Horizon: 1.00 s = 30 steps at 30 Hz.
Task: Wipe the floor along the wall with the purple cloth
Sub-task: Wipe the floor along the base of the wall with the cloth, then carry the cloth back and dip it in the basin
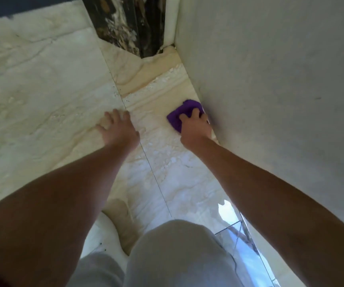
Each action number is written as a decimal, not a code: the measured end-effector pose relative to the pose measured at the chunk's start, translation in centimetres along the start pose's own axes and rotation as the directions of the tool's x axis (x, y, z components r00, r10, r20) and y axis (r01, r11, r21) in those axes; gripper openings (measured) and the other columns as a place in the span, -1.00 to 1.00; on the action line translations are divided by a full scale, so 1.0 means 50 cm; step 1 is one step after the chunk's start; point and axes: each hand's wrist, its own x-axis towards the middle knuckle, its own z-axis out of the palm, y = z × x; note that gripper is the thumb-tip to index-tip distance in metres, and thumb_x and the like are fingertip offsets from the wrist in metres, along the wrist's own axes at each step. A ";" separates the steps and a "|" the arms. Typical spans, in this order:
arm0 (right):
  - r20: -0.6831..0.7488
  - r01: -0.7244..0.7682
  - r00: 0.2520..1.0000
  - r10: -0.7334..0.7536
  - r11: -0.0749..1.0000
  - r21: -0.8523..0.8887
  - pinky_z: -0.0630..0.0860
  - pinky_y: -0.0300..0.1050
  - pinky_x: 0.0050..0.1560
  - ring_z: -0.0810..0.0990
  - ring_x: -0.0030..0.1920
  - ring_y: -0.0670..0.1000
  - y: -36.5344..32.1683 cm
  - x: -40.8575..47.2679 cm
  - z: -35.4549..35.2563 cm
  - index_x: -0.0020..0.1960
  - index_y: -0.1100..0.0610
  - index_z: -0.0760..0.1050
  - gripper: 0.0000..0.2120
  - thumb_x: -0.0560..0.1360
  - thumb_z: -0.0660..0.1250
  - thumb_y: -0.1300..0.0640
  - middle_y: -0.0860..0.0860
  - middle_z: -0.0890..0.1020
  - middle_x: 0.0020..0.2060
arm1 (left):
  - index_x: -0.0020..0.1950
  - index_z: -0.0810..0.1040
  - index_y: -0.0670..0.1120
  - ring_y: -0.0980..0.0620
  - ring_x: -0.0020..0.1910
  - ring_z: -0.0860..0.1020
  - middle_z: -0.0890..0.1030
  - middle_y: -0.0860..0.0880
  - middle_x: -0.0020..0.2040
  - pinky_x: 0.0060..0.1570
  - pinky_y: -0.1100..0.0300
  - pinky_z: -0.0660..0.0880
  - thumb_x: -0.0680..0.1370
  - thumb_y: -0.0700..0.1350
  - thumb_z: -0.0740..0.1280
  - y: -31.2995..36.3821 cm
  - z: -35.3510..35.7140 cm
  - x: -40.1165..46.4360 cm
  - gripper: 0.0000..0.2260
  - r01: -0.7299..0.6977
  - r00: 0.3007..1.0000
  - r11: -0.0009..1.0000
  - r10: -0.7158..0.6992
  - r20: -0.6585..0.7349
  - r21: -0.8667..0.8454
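A bunched purple cloth (182, 112) lies on the cream marble floor (42, 96) right against the foot of the pale grey wall (270, 79). My right hand (196, 127) presses down on the cloth with its fingers curled over it, covering its near half. My left hand (118, 127) rests flat on the floor to the left of the cloth, fingers spread, holding nothing. A thin tile joint runs between the two hands.
The wall runs along the right side to a corner at the back. A dark veined marble panel (129, 23) stands at that corner. My knees in light grey trousers (177, 255) fill the bottom. A bright reflection (231, 220) shines on the floor near the wall.
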 end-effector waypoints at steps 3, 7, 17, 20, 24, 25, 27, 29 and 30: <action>0.098 0.025 0.995 -0.035 0.995 0.101 0.54 0.00 0.13 0.52 0.28 0.20 0.009 -0.012 -0.056 0.34 0.02 0.49 -0.57 0.47 0.34 0.11 0.14 0.46 0.34 | 0.58 0.13 -0.10 -0.23 0.56 0.15 0.21 -0.19 0.58 0.44 -0.26 0.21 0.61 0.12 0.21 0.059 -0.024 -0.039 -0.39 -0.022 1.000 0.986 0.021 -0.009 -0.166; 0.037 0.085 0.994 -0.104 0.935 0.344 0.46 -0.15 -0.10 0.61 0.06 0.05 0.027 -0.115 -0.166 0.10 -0.15 0.61 -0.68 0.38 0.42 0.12 -0.06 0.62 0.07 | 0.49 0.31 -0.13 -0.25 0.18 0.51 0.51 -0.25 0.32 0.01 0.04 0.41 0.66 0.11 0.09 0.114 -0.125 -0.117 -0.52 0.208 0.965 0.814 -0.079 0.252 -0.542; 0.009 0.298 0.940 -0.342 0.832 0.467 0.53 -0.02 0.16 0.57 0.14 0.03 0.029 -0.589 -0.448 0.15 -0.18 0.60 -0.55 0.33 0.37 0.21 -0.07 0.57 0.17 | 0.14 0.63 0.00 -0.12 0.05 0.69 0.69 -0.08 0.14 -0.05 -0.10 0.67 0.54 0.15 0.36 0.082 -0.417 -0.525 -0.71 0.565 0.778 0.347 0.078 0.624 -0.748; -0.057 0.347 0.929 -0.365 0.808 0.477 0.49 -0.03 0.26 0.53 0.26 -0.01 0.049 -0.736 -0.509 0.21 -0.12 0.61 -0.48 0.34 0.33 0.30 -0.12 0.54 0.30 | 0.27 0.59 -0.06 -0.12 -0.09 0.69 0.70 -0.13 0.04 -0.12 -0.03 0.65 0.60 0.10 0.32 0.072 -0.465 -0.649 -0.67 0.615 0.751 0.141 0.195 0.631 -0.775; -0.094 0.251 0.959 -0.267 0.651 0.716 0.42 -0.20 0.35 0.46 0.34 -0.10 0.071 -0.912 -0.562 0.36 -0.06 0.52 -0.44 0.38 0.43 0.22 -0.08 0.46 0.39 | 0.31 0.54 -0.10 -0.13 -0.02 0.61 0.64 -0.19 0.12 -0.27 0.07 0.55 0.65 -0.12 0.27 0.072 -0.529 -0.787 -0.75 0.475 0.861 0.032 0.188 0.472 -0.879; -0.124 0.225 0.970 -0.210 0.576 0.786 0.39 -0.28 0.34 0.45 0.34 -0.13 0.075 -0.959 -0.573 0.39 -0.05 0.49 -0.45 0.41 0.44 0.15 -0.06 0.44 0.40 | 0.28 0.56 -0.09 -0.12 0.02 0.60 0.64 -0.18 0.14 -0.20 0.03 0.58 0.64 -0.15 0.29 0.071 -0.549 -0.822 -0.78 0.435 0.878 0.051 0.197 0.436 -0.899; -0.162 0.133 0.986 0.026 0.449 0.883 0.37 -0.37 0.29 0.46 0.30 -0.16 0.082 -1.031 -0.577 0.39 -0.07 0.45 -0.52 0.48 0.38 0.00 -0.06 0.45 0.38 | 0.23 0.58 -0.08 -0.10 0.05 0.62 0.65 -0.16 0.14 0.06 -0.05 0.58 0.63 -0.18 0.32 0.074 -0.581 -0.878 -0.81 0.390 0.880 0.050 0.272 0.389 -0.919; -0.047 -0.046 0.928 0.370 0.237 0.970 0.44 -0.31 0.24 0.53 0.23 -0.21 0.080 -1.106 -0.573 0.37 -0.19 0.42 -0.57 0.51 0.34 -0.13 -0.13 0.50 0.32 | 0.24 0.59 -0.08 -0.09 0.08 0.62 0.65 -0.19 0.18 0.18 -0.06 0.54 0.62 -0.17 0.33 0.072 -0.608 -0.937 -0.80 0.368 0.852 0.074 0.372 0.368 -0.927; 0.071 -0.103 0.876 0.477 0.041 0.994 0.48 -0.25 0.22 0.57 0.19 -0.24 0.076 -1.132 -0.573 0.39 -0.18 0.41 -0.55 0.53 0.34 -0.16 -0.15 0.54 0.28 | 0.23 0.59 -0.07 -0.10 0.10 0.62 0.65 -0.20 0.21 0.22 -0.08 0.52 0.62 -0.17 0.33 0.076 -0.622 -0.956 -0.81 0.341 0.831 0.104 0.432 0.351 -0.934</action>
